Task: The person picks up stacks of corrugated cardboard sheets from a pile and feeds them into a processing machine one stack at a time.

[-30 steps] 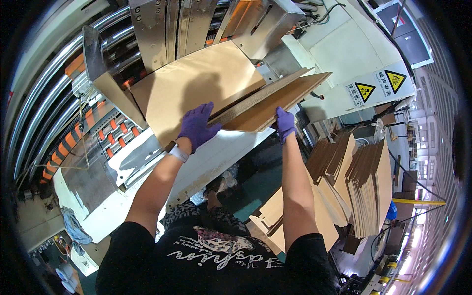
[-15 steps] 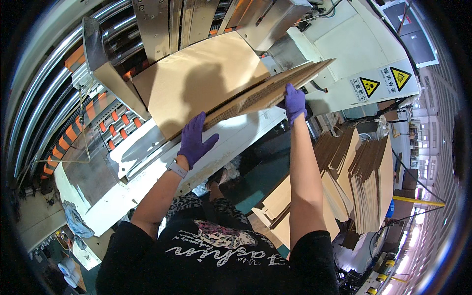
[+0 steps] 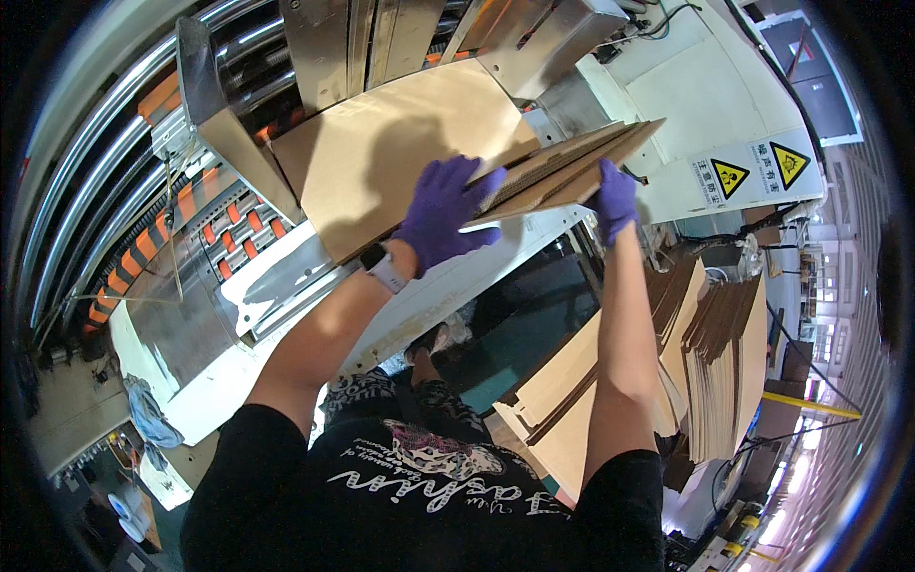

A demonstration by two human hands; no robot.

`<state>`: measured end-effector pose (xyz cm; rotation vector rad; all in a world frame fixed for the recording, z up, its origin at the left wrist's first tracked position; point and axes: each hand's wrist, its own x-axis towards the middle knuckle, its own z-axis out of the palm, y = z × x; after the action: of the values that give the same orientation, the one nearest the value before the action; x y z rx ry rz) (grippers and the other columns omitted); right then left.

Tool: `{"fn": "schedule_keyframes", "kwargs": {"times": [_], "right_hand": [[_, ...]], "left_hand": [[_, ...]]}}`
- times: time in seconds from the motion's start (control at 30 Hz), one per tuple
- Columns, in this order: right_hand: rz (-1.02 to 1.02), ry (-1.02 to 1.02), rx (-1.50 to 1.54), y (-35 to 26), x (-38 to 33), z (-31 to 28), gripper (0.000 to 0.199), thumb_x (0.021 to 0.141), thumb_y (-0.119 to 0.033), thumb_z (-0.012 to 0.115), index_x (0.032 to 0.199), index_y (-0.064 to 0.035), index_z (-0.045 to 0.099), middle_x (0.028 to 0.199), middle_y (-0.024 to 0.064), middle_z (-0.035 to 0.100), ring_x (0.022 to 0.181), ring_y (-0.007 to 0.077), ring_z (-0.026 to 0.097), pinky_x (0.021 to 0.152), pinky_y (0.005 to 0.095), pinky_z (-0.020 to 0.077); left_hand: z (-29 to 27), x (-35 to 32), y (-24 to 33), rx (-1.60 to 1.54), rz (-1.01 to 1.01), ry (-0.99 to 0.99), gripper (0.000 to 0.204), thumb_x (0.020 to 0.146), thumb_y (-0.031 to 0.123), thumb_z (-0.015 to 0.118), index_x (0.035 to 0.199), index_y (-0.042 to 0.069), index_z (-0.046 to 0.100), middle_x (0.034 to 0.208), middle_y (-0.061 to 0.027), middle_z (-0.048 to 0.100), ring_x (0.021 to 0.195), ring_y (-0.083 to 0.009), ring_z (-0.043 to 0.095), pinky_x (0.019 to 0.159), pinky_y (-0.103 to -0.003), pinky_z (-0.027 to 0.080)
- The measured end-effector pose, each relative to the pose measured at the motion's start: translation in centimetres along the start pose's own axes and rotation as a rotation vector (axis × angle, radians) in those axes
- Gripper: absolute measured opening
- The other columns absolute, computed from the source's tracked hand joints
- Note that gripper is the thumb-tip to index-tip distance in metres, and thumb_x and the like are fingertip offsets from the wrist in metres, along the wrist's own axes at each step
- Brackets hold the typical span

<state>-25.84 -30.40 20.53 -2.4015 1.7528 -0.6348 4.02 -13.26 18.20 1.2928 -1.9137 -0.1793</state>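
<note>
1. Right purple-gloved hand [image 3: 618,202]: grip holding tilted brown corrugated cardboard sheets [image 3: 572,173].
2. Left purple-gloved hand [image 3: 444,215]: grip wide, at sheets' left end.
3. Sheets: beside flat tan cardboard panel [image 3: 348,157].

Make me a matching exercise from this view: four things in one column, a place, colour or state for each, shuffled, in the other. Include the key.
Column one
1. Left hand
2. Warning triangles
3. Right hand
4. Cloth

Column two
A. Gripping the tilted cardboard sheets
B. Pale blue, toward the picture's lower left
C. Fingers spread
D. Yellow and black, on a white panel

Pairs: 1-C, 2-D, 3-A, 4-B
</note>
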Motion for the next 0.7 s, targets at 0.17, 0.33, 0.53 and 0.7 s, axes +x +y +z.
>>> {"fn": "schedule_keyframes", "kwargs": {"times": [0.17, 0.33, 0.53, 0.7], "right_hand": [[-0.185, -0.021, -0.065, 3.7, -1.4, -6.3, 0.028, 0.085, -0.012, 0.049, 0.111, -0.0027, 0.057, 0.094, 0.0250, 0.063, 0.087, 0.0380, 0.063, 0.077, 0.0415, 0.0495], [-0.220, -0.001, -0.106, 4.1, -5.1, -11.8, 0.026, 0.088, -0.009, 0.048, 0.110, 0.0006, 0.058, 0.100, 0.0224, 0.064, 0.090, 0.0351, 0.063, 0.079, 0.0377, 0.0498], [-0.288, 0.037, -0.050, 5.1, -7.9, -12.4, 0.028, 0.091, -0.014, 0.046, 0.113, 0.0010, 0.057, 0.099, 0.0206, 0.065, 0.089, 0.0319, 0.064, 0.081, 0.0356, 0.0492], [0.013, 0.151, 0.201, 1.6, -8.5, -14.4, 0.031, 0.091, -0.024, 0.051, 0.090, 0.0033, 0.065, 0.076, 0.0158, 0.064, 0.073, 0.0194, 0.059, 0.070, 0.0320, 0.0453]], "left_hand": [[5.0, 0.2, -1.4, 0.063, 0.119, -0.257, 0.058, 0.076, 0.031, 0.064, 0.131, 0.019, 0.048, 0.126, -0.0188, 0.046, 0.118, -0.0362, 0.043, 0.098, -0.049, 0.034], [7.6, -0.4, -0.2, 0.091, 0.315, -0.186, 0.061, 0.072, 0.025, 0.062, 0.131, 0.020, 0.047, 0.128, -0.0173, 0.046, 0.115, -0.0339, 0.045, 0.096, -0.049, 0.034], [6.8, 0.8, 3.3, -0.032, 0.405, -0.138, 0.058, 0.075, 0.025, 0.061, 0.130, 0.015, 0.047, 0.130, -0.0142, 0.045, 0.115, -0.0318, 0.045, 0.096, -0.045, 0.034], [4.2, 3.4, 0.9, 0.193, 0.345, -0.617, 0.021, 0.077, 0.021, 0.057, 0.094, 0.012, 0.063, 0.109, -0.0111, 0.060, 0.108, -0.0271, 0.053, 0.095, -0.043, 0.038]]}}
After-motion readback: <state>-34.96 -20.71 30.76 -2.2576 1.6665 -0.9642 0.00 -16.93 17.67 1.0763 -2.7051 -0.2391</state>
